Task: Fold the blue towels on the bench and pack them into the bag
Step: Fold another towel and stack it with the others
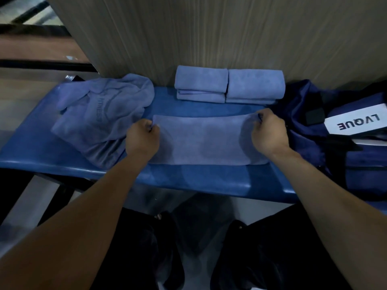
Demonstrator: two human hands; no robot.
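A light blue towel (201,141) lies flat as a wide folded strip in the middle of the blue bench (188,181). My left hand (142,137) pinches its left end and my right hand (269,132) pinches its right end. Two stacks of folded blue towels (228,85) stand side by side at the back against the wall. A crumpled pile of unfolded blue towels (102,114) lies on the bench to the left. The dark navy bag (343,139), with a white LVQUE label, sits at the right end of the bench.
A wood-grain wall panel (209,32) rises directly behind the bench. My dark trousers and shoes (167,248) show below the bench's front edge. Pale floor and a dark rail (41,63) lie to the left.
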